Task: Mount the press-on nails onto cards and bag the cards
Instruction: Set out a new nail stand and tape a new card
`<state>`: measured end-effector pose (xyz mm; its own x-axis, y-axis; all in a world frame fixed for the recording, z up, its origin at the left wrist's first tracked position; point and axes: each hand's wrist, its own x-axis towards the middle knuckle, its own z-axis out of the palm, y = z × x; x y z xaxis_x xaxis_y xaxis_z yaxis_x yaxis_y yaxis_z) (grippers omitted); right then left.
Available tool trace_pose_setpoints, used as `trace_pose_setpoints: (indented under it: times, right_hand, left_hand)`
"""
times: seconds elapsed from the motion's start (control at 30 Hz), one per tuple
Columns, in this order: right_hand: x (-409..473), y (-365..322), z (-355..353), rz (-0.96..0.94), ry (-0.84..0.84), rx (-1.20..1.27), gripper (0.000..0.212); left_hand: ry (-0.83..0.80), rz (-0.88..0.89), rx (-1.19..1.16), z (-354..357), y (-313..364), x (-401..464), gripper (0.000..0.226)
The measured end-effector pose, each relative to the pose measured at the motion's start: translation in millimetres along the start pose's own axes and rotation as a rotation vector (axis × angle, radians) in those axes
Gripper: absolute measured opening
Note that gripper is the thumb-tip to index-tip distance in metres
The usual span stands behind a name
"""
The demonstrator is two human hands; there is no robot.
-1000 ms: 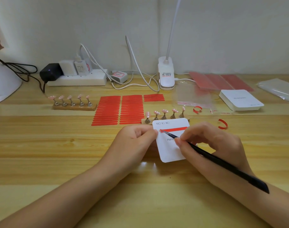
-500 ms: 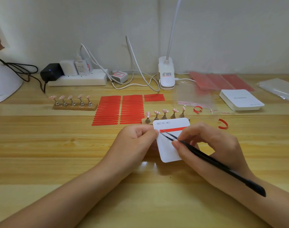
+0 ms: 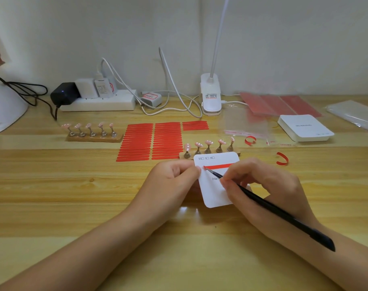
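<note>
My left hand pinches the left edge of a white card held just above the table. A red adhesive strip runs across the card's upper part. My right hand grips black tweezers whose tip touches the strip's left end. Right behind the card stands a wooden holder with several pink press-on nails on metal stands. A second holder of pink nails sits at the left.
Red adhesive strips lie in columns mid-table. Peeled red backings curl at the right. A clear bag, a stack of white cards, red sheets, more bags, a clip lamp and a power strip line the back.
The tweezers' tip dipped just below the red strip, then came back up to the strip's left end. My left hand and the card have barely moved.
</note>
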<state>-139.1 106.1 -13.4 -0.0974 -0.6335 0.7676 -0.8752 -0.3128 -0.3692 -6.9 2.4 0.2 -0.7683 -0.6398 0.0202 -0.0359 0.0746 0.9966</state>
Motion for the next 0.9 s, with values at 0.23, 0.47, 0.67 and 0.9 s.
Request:
trace_pose_setpoints:
  times: [0.23, 0.47, 0.67, 0.9]
  right_hand:
    - [-0.3, 0.2, -0.8, 0.018, -0.003, 0.011, 0.014]
    - [-0.7, 0.7, -2.5, 0.057, 0.022, 0.031, 0.013]
    - [-0.7, 2.2, -3.4, 0.083, 0.044, 0.033, 0.013]
    - [-1.0, 5.3, -4.9, 0.115, 0.059, -0.015, 0.005]
  left_hand:
    - [0.018, -0.009, -0.009, 2.0, 3.4, -1.6, 0.032]
    - [0.038, -0.009, -0.009, 3.3, 7.1, -3.6, 0.036]
    - [0.052, -0.025, 0.014, 2.4, 7.2, -3.6, 0.034]
    - [0.070, -0.026, 0.012, 2.5, 8.7, -3.3, 0.038]
